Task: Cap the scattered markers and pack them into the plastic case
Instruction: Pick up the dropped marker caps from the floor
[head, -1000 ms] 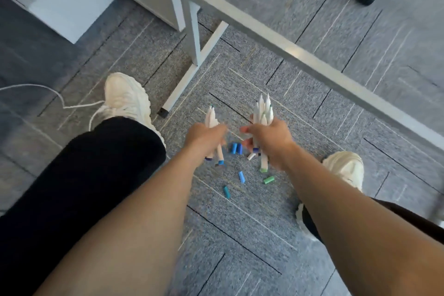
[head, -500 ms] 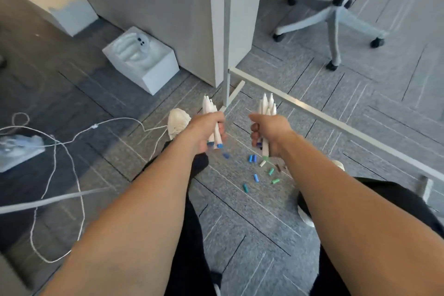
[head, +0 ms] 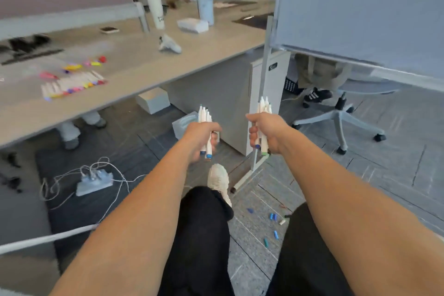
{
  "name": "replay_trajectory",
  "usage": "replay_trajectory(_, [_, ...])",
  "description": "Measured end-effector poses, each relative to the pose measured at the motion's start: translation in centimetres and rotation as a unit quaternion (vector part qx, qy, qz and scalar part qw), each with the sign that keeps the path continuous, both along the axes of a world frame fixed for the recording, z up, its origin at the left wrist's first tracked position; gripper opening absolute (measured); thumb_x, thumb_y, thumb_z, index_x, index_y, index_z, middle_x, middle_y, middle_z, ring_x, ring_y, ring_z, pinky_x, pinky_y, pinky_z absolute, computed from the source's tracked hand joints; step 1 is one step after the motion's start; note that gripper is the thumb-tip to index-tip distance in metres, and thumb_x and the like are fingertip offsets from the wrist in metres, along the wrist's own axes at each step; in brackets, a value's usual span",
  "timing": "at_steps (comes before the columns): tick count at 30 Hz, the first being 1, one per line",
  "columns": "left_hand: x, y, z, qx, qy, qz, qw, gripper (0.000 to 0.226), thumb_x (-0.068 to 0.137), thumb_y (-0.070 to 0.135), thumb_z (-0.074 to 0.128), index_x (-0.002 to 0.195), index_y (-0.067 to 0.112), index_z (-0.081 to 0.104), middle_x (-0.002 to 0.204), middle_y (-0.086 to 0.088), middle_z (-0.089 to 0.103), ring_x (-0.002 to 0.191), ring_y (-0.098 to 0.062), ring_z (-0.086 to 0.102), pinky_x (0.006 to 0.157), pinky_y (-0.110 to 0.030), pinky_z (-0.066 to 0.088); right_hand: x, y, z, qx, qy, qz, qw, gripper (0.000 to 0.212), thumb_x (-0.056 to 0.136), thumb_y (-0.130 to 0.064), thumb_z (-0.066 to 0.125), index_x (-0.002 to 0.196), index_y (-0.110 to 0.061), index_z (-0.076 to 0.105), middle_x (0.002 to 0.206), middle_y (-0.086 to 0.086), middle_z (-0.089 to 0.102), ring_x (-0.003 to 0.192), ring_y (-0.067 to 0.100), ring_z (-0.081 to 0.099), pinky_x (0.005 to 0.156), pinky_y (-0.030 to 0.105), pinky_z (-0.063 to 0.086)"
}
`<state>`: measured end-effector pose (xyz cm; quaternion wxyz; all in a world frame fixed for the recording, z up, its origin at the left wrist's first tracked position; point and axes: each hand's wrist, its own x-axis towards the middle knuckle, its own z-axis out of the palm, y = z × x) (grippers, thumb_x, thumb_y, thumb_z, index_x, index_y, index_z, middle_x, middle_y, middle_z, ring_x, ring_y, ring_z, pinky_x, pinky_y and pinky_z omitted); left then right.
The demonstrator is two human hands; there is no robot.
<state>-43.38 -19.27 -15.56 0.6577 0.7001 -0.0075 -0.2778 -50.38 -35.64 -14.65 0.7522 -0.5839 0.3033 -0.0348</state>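
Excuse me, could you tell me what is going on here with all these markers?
A person's left hand grips one bundle of white markers and the right hand grips a second bundle, both held upright in front of the body. Small blue and green caps lie scattered on the grey carpet between the legs. A row of markers with bright ends lies on the beige desk. No plastic case can be made out.

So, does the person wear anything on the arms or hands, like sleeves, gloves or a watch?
No. Both forearms are bare to the frame edge; no sleeve shows. The left hand and the right hand wear no gloves, and neither wrist shows a watch or bracelet.
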Motion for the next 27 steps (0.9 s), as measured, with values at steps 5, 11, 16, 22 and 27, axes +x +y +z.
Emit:
replay_trajectory(5, [-1.6, 5.4, 5.3, -0.036, -0.048, 0.028, 0.998, 0.015, 0.085, 0.006, 0.061, 0.082, 0.012, 0.048, 0.052, -0.002, 0.043, 0.038, -0.011, 0.039, 0.041, -0.02, 0.036, -1.3, 4.5, 5.0, -0.038, -0.044, 0.039, 0.998, 0.021, 0.095, -0.017, 0.06, 0.084, -0.007, 0.046, 0.052, 0.006, 0.039, 0.038, 0.02, 0.037, 0.04, 0.025, 0.038])
replay_trajectory(11, [-3.4, 10.9, 9.0, -0.068, -0.095, 0.062, 0.991, 0.013, 0.086, 0.01, 0.063, 0.093, 0.01, 0.052, 0.057, -0.002, 0.046, 0.042, -0.012, 0.041, 0.043, -0.022, 0.036, -2.9, 9.5, 8.6, -0.053, -0.051, 0.079, 0.994, 0.015, 0.095, -0.017, 0.062, 0.089, -0.005, 0.054, 0.061, 0.008, 0.049, 0.049, 0.02, 0.046, 0.05, 0.03, 0.045])
replay_trajectory(16, [-4.0, 15.2, 10.7, -0.085, -0.111, 0.109, 0.984, 0.021, 0.087, 0.018, 0.069, 0.101, 0.01, 0.055, 0.058, -0.003, 0.049, 0.044, -0.013, 0.043, 0.045, -0.025, 0.04, -2.6, 13.6, 10.7, -0.069, -0.073, 0.109, 0.989, 0.016, 0.094, -0.017, 0.063, 0.087, -0.005, 0.057, 0.06, 0.007, 0.049, 0.048, 0.02, 0.045, 0.05, 0.029, 0.044])
replay_trajectory(22, [-4.2, 19.7, 11.6, -0.09, -0.119, 0.137, 0.979, 0.019, 0.087, 0.015, 0.067, 0.098, 0.009, 0.052, 0.06, -0.005, 0.047, 0.044, -0.014, 0.043, 0.043, -0.024, 0.04, 0.4, 17.2, 12.4, -0.053, -0.1, 0.132, 0.985, 0.015, 0.093, -0.016, 0.064, 0.086, -0.005, 0.055, 0.057, 0.007, 0.049, 0.048, 0.019, 0.045, 0.05, 0.03, 0.043])
replay_trajectory(27, [-2.4, 23.6, 11.9, -0.074, -0.132, 0.178, 0.972, 0.021, 0.088, 0.015, 0.067, 0.102, 0.008, 0.054, 0.059, -0.005, 0.05, 0.044, -0.014, 0.046, 0.046, -0.025, 0.042, 3.9, 19.9, 12.4, -0.044, -0.115, 0.156, 0.98, 0.021, 0.091, -0.02, 0.066, 0.079, -0.008, 0.054, 0.057, 0.007, 0.047, 0.048, 0.02, 0.044, 0.049, 0.03, 0.045])
